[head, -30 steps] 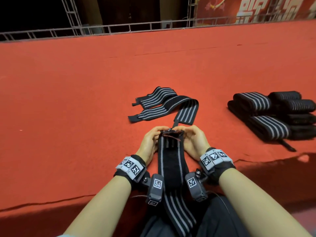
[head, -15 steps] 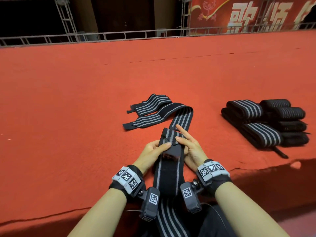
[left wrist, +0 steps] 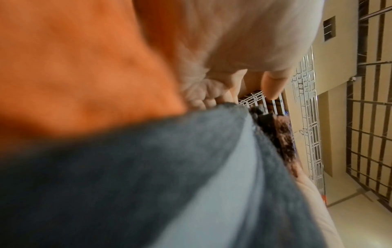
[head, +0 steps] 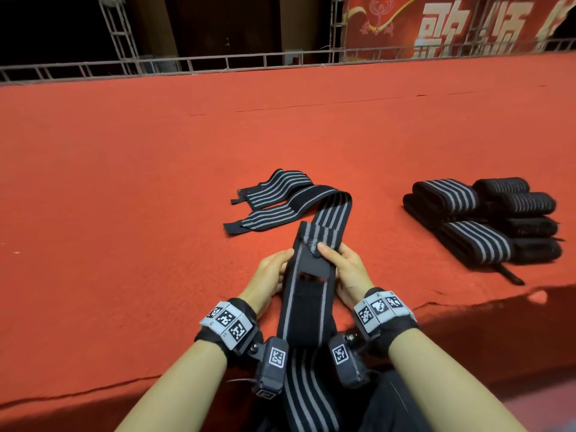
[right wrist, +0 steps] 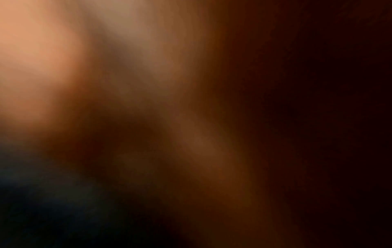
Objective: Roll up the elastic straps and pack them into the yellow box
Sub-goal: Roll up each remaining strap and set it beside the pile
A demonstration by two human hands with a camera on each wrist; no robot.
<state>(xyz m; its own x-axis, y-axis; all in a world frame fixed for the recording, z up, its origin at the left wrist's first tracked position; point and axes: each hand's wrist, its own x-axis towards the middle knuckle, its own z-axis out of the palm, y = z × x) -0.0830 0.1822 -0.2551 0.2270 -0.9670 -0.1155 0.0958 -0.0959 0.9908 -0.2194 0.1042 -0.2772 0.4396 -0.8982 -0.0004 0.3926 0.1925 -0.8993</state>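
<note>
A long black elastic strap with grey stripes (head: 307,304) runs from my lap up across the red carpet. Its folded end lies between my hands. My left hand (head: 274,272) grips the strap's left edge, thumb on top. My right hand (head: 344,269) holds the right edge, thumb pressing the fold. The left wrist view shows the strap (left wrist: 191,167) close up and blurred under curled fingers (left wrist: 203,99). The right wrist view is a dark blur. Beyond the hands the strap continues into a loose heap of unrolled strap (head: 286,201). No yellow box is in view.
A pile of rolled black-and-grey straps (head: 486,219) sits on the carpet at the right. The red carpet (head: 124,213) reaches back to a metal truss rail (head: 218,62). The carpet's front edge drops off near my lap.
The hands drew back toward me and the folded strap end now lies flatter between them. The right fingers, stretched out half a second ago, now curl on the strap's edge.
</note>
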